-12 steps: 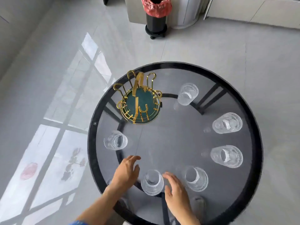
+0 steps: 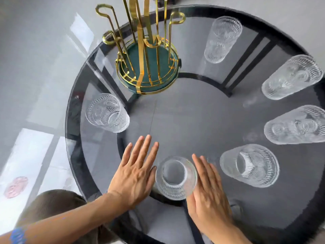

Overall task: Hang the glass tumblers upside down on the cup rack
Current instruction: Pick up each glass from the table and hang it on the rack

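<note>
Several ribbed glass tumblers stand upright around a round glass table [image 2: 175, 120]. The nearest tumbler [image 2: 176, 178] sits at the front edge between my hands. My left hand [image 2: 136, 170] lies flat with fingers spread, its thumb side against the tumbler's left wall. My right hand [image 2: 207, 192] is flat on the tumbler's right side, touching it. Neither hand wraps around the glass. The gold wire cup rack [image 2: 147, 55] with a green base stands at the back left, its hooks bare.
Other tumblers: one at the left [image 2: 107, 113], one at the back [image 2: 222, 39], three along the right side [image 2: 292, 77] [image 2: 297, 127] [image 2: 249, 165]. The table's black rim [image 2: 73, 131] drops off to a grey tiled floor.
The camera has dropped much closer to the table. Both hands have flattened and closed in on the nearest tumbler from either side.
</note>
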The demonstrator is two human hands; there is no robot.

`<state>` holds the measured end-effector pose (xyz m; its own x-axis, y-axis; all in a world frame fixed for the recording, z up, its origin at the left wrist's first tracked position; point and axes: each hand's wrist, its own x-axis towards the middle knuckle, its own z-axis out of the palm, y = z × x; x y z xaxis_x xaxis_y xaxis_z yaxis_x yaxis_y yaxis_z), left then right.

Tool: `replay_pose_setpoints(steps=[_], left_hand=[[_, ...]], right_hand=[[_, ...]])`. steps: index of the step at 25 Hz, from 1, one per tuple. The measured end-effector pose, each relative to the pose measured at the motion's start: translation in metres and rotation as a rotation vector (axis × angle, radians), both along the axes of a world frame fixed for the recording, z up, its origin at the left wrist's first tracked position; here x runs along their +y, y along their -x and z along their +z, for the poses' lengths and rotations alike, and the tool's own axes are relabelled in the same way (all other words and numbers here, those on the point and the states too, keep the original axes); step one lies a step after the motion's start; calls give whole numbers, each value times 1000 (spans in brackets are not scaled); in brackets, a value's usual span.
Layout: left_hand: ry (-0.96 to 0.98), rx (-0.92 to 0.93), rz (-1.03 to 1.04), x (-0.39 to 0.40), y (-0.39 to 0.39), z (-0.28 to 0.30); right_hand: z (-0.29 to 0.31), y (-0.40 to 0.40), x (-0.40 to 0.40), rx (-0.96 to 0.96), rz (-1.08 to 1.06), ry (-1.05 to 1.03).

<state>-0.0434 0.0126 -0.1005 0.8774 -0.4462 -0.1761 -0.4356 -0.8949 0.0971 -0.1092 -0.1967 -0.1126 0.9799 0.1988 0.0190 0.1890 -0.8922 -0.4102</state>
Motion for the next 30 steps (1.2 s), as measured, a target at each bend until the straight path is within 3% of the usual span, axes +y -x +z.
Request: replay_pose_setpoints(steps=[4,10,17,20,23,25,28,30], left_hand=[[13,-110,-18,8,9,-13],[36,-110,17,10,14,-21],[126,-155,53,10,16,-26],[169,-138,62,8,16,-23],[262,-127,119,4,6,-11],[208,-138,101,-1,-1,-3],[158,-68,69,-8,-5,13],[375,-17,108,-8,-12,33]], right_hand=[[-17,3,-2,-133,-7,-12],[-22,11,-3,-187,-20,53],[-12,14,-2,-154,-77,-115],[-6,12,6,-73,-186,-281],[-4,3,25,-162,-282,-295],[-1,-3,36,-228,-317,-281],[6,-6,35,-195,-343,-510],[16,-10,32,-149,-328,-734]])
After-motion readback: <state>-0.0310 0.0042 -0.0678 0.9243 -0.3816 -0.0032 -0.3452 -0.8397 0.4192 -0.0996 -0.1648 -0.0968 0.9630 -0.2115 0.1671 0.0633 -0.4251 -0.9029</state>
